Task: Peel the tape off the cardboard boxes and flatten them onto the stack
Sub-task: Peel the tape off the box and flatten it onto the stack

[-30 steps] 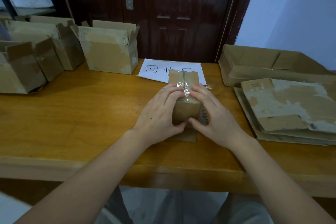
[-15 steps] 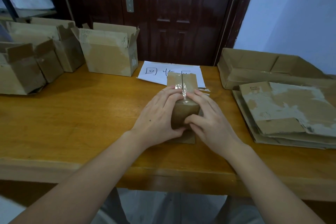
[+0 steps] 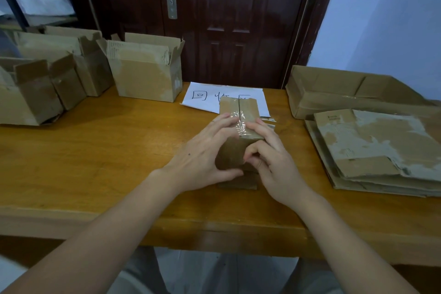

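A small brown cardboard box (image 3: 236,106) stands in the middle of the wooden table (image 3: 107,150), its top seam covered by clear tape (image 3: 241,124). My left hand (image 3: 202,160) grips the box's left side, fingers over the top and thumb on the near face. My right hand (image 3: 272,157) holds the right side, its thumb and forefinger curled in a pinch at the near face. What they pinch is too small to tell. The stack of flattened boxes (image 3: 381,150) lies at the right.
Several open cardboard boxes (image 3: 145,71) stand at the back left. A shallow cardboard tray (image 3: 334,93) sits behind the flat stack. A white sheet with handwriting (image 3: 205,96) lies behind the small box. A dark door is beyond the table.
My right thumb and forefinger have curled inward on the box's near face, from lying flatter along its side. The left hand and the box have stayed put.
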A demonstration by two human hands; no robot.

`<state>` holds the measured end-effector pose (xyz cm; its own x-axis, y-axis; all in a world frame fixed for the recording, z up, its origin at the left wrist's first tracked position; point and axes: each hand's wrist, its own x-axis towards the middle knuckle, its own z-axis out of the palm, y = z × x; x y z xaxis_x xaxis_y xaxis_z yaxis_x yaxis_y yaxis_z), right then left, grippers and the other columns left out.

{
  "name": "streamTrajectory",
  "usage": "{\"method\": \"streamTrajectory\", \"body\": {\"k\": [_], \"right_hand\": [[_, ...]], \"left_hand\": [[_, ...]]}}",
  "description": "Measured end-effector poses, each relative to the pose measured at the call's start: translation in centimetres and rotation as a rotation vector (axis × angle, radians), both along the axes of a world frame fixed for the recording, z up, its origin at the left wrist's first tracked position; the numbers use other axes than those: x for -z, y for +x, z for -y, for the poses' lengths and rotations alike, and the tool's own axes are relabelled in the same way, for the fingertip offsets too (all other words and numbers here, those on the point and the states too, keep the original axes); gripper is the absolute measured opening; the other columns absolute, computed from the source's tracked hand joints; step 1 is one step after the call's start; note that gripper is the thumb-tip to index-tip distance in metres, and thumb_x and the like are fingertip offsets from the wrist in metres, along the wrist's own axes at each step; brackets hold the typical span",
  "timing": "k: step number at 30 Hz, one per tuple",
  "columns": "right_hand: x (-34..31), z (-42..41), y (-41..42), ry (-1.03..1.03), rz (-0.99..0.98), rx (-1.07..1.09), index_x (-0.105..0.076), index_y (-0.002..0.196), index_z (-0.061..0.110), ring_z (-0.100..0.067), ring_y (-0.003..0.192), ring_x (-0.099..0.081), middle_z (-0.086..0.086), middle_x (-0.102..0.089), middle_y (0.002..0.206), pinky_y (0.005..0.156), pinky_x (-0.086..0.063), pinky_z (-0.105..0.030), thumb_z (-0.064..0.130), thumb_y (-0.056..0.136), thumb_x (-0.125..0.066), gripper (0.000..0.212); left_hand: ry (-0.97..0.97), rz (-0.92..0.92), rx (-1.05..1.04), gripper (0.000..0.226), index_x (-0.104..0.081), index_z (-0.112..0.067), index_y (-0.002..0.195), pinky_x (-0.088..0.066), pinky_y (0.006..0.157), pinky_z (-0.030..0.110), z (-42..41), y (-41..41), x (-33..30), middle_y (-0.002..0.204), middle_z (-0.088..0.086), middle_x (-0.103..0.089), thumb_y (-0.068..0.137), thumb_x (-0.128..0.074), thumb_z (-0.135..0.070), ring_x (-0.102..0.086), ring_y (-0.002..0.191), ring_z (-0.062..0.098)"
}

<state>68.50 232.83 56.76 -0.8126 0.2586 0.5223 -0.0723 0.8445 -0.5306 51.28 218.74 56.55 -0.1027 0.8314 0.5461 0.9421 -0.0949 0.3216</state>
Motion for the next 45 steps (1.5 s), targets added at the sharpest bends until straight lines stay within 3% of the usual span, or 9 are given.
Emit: {"method": "streamTrajectory", "body": {"k": [4,8,15,20,26,32,35,38,45], "right_hand": [[-0.7,-0.2,0.5,-0.068,0.032,-0.046,-0.066,0.091,0.020,-0.012,0.155,-0.016,0.004,-0.040,0.158,0.122,-0.029,-0.047,0.002,0.095,-0.062,0.019],[-0.9,0.0,0.8,-0.098,0.058,-0.049,-0.070,0.089,0.021,-0.010,0.155,-0.013,0.007,-0.037,0.159,0.122,-0.030,-0.045,0.001,0.092,-0.067,0.021],[-1.3,0.1,1.0,-0.137,0.074,-0.051,-0.069,0.096,0.030,-0.004,0.154,-0.013,0.016,-0.037,0.158,0.121,-0.025,-0.035,0.007,0.087,-0.073,0.026],[-1.6,0.0,0.7,-0.181,-0.003,0.012,-0.064,0.108,0.033,0.000,0.149,-0.026,0.021,-0.048,0.151,0.120,-0.029,-0.036,0.032,0.092,-0.068,0.016],[-0.8,-0.2,0.0,0.057,-0.047,0.066,-0.079,0.098,0.022,-0.011,0.149,-0.031,0.003,-0.055,0.147,0.121,-0.031,-0.034,0.017,0.088,-0.075,0.012],[0.0,0.1,-0.3,0.277,-0.002,0.094,-0.071,0.103,0.015,-0.022,0.151,-0.025,-0.006,-0.045,0.152,0.117,-0.034,-0.038,0.018,0.098,-0.055,0.017],[0.3,0.4,-0.8,0.232,-0.037,0.093,-0.064,0.102,0.016,-0.021,0.151,-0.025,-0.005,-0.043,0.151,0.118,-0.034,-0.039,0.014,0.101,-0.051,0.013],[0.3,0.1,-0.7,0.095,-0.076,0.066,-0.057,0.103,0.024,-0.015,0.151,-0.026,-0.001,-0.047,0.151,0.119,-0.034,-0.047,0.013,0.103,-0.048,0.015],[-0.7,0.0,-0.1,0.013,-0.040,0.043,-0.056,0.111,0.039,-0.005,0.151,-0.024,0.012,-0.045,0.154,0.120,-0.029,-0.041,0.025,0.097,-0.063,0.021]], "left_hand": [[-0.013,-0.015,-0.031,0.037,-0.050,-0.037,0.118,-0.034,0.116,0.042,0.1,-0.1,-0.4,0.167,-0.007,-0.029,0.095,-0.053,-0.066,-0.010,0.158,0.007],[-0.064,-0.087,-0.029,0.032,-0.057,-0.037,0.107,-0.033,0.116,0.045,0.2,0.0,-0.4,0.169,0.000,-0.025,0.088,-0.065,-0.061,-0.007,0.159,0.015],[0.034,-0.040,-0.100,0.010,-0.071,-0.028,0.098,-0.032,0.115,0.044,0.0,1.3,-0.7,0.158,0.006,-0.046,0.089,-0.068,-0.031,-0.027,0.154,0.024],[-0.009,-0.089,-0.117,0.006,-0.062,-0.025,0.098,-0.027,0.115,0.044,0.1,1.6,-0.7,0.159,0.012,-0.043,0.095,-0.061,-0.031,-0.023,0.156,0.029],[-0.008,-0.108,-0.116,0.009,-0.060,-0.026,0.097,-0.030,0.115,0.042,0.4,1.3,-0.6,0.160,0.010,-0.043,0.096,-0.061,-0.035,-0.022,0.156,0.026],[-0.009,-0.110,-0.112,0.016,-0.062,-0.027,0.099,-0.033,0.116,0.042,0.2,1.4,-0.7,0.160,0.007,-0.043,0.090,-0.068,-0.039,-0.024,0.156,0.024],[-0.028,-0.110,-0.090,0.024,-0.062,-0.028,0.102,-0.035,0.117,0.044,0.5,1.2,-0.7,0.163,0.005,-0.040,0.088,-0.071,-0.044,-0.020,0.157,0.021],[-0.020,-0.067,-0.089,0.021,-0.059,-0.033,0.106,-0.027,0.118,0.039,0.7,1.2,-1.0,0.165,0.000,-0.036,0.098,-0.057,-0.052,-0.015,0.158,0.014],[-0.009,-0.056,-0.100,0.010,-0.060,-0.027,0.107,-0.041,0.115,0.050,0.2,1.1,-1.2,0.160,0.007,-0.043,0.104,-0.051,-0.030,-0.026,0.155,0.026]]}}
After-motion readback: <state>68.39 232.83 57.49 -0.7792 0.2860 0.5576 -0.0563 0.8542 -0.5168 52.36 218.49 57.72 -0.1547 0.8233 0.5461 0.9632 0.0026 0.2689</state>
